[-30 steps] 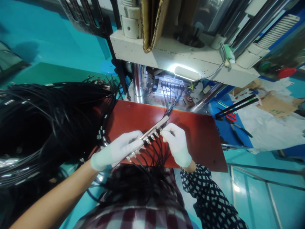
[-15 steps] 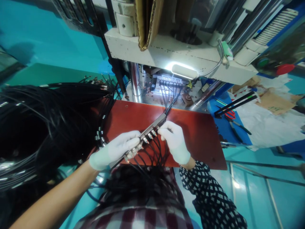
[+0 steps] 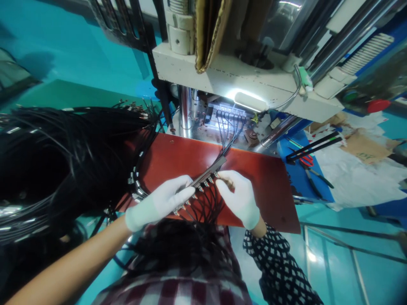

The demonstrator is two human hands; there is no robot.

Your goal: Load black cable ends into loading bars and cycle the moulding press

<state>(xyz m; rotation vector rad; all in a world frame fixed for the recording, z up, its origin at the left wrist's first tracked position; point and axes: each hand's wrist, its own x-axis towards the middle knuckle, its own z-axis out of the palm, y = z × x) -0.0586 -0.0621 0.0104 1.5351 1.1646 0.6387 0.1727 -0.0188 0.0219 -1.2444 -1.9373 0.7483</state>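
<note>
My left hand (image 3: pixel 167 199), in a white glove, is closed around a long grey metal bar (image 3: pixel 208 173) held slantwise over the red-brown board. Along the bar's near edge sits a row of small metal cable connectors (image 3: pixel 206 184), with black cables (image 3: pixel 208 205) hanging from them towards my lap. My gloved right hand (image 3: pixel 240 195) pinches at the connector nearest the bar's upper right end. Its fingers partly hide that connector, and a small brownish metallic piece (image 3: pixel 228 183) shows in their curl. Beyond the bar, several thin dark cables (image 3: pixel 226 142) run into a lit metal mould (image 3: pixel 225 116).
A press (image 3: pixel 241 82) with steel posts stands over the mould, its lamp (image 3: pixel 251 101) lit. A large bundle of black cables (image 3: pixel 79 135) lies left of the red-brown board (image 3: pixel 263 182). At right, red-handled pliers (image 3: pixel 310 167) lie on a blue surface beside white wrapping (image 3: pixel 359 169).
The view has shifted slightly. My right hand has turned and its fingers have loosened a little at the bar's upper end. My left hand still grips the bar, with its thumb moved along it.
</note>
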